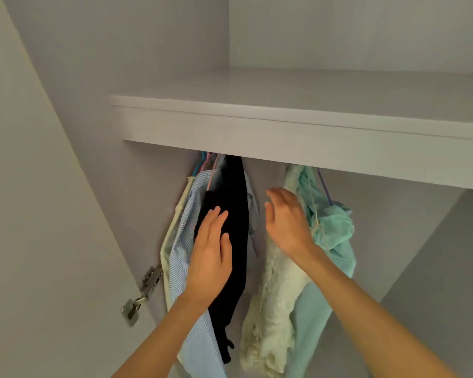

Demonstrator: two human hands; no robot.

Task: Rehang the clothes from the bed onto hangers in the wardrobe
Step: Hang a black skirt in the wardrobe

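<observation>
Parting the hung clothes seems to be the purpose here; the left hand (209, 252) lies flat and unclenched, fingers together, its palm against the black garment (231, 214), grasping nothing; the right hand (284, 219) is likewise loose, fingers slightly curled, its back toward the cream lace garment (273, 301), and I cannot tell whether it touches the cloth or only stands just beside it; between the two hands runs a bare gap, which I judge is being widened or kept to make room for another hanger.

Left of the black garment hangs a blue striped shirt (180, 257), with a pale hanger (175, 222) at its outer edge near the wardrobe wall; coloured hanger hooks (206, 162) rise from this group and vanish under the shelf (284, 132), so the rail itself is hidden.

Right of the lace piece hangs a mint garment (336, 233), bunched at its upper part, on a purple hanger (324, 186).

A door hinge (142, 293) shows at lower left; the bed is out of view, so how many clothes remain cannot be told.
</observation>
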